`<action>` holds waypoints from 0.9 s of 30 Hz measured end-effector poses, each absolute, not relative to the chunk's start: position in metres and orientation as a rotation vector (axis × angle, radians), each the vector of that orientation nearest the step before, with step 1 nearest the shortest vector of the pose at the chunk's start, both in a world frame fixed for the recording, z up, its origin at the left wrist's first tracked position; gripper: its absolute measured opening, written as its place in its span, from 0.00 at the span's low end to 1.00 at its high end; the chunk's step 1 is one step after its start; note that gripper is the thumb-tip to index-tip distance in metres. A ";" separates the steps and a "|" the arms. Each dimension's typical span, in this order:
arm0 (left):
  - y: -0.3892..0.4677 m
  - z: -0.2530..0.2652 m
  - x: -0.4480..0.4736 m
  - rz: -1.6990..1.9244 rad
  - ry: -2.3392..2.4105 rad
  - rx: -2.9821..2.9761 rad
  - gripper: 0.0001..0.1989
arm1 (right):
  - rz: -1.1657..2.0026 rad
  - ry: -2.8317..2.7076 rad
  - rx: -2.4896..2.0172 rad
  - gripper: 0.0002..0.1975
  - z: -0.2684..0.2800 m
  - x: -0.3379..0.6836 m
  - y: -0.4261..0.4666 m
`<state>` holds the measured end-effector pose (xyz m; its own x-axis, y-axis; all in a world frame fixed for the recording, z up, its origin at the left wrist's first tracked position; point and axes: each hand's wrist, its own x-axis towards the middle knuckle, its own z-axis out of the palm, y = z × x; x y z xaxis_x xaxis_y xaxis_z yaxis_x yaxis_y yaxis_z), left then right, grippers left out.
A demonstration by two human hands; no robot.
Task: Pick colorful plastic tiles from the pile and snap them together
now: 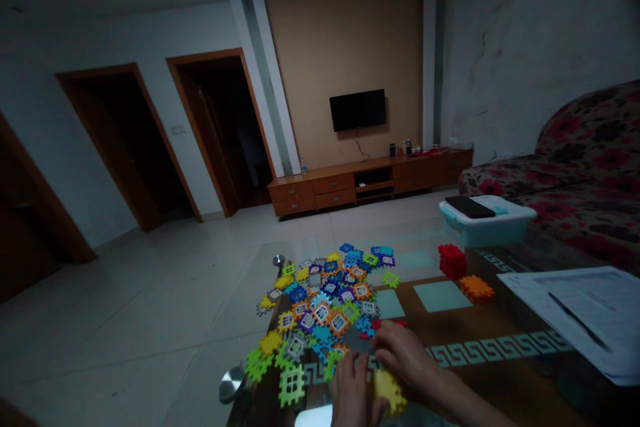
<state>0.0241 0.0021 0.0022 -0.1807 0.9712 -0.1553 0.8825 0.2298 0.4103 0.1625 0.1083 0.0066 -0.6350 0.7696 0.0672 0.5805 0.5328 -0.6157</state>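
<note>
At the bottom of the head view, my left hand (351, 388) has its fingers bent forward and its thumb against a yellow interlocking tile piece (390, 392). My right hand (404, 355) is curled just above and beside that piece; what its fingers pinch is hidden. Red tile pieces (395, 324) lie just past my right fingertips. A loose heap of notched plastic tiles (320, 310) in many colours, several with window shapes, spreads ahead and to the left. A green window tile (291, 385) lies left of my left hand.
A red cube (452, 261) and orange tiles (477, 287) sit on the dark table at right. Paper sheets (575, 310) with a pen (579, 321) lie nearer. Beyond stand a lidded tub (487, 230) with a black phone (469, 207) and a floral sofa (590, 167).
</note>
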 end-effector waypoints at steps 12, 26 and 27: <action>-0.037 0.015 -0.080 0.010 2.589 1.324 0.27 | 0.555 -2.692 -1.201 0.25 0.024 0.074 0.051; -0.037 0.017 -0.121 0.211 2.886 1.161 0.23 | 0.847 -2.730 -0.643 0.24 0.026 0.078 0.025; -0.034 0.016 -0.125 0.216 2.924 1.111 0.23 | 0.846 -2.751 -0.612 0.24 0.027 0.071 0.024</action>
<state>-0.1253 -0.0344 0.0164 -0.7488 0.6614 0.0431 0.6605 0.7394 0.1305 0.0707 0.0236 0.0274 -0.8945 0.4420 0.0667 0.3281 0.7505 -0.5737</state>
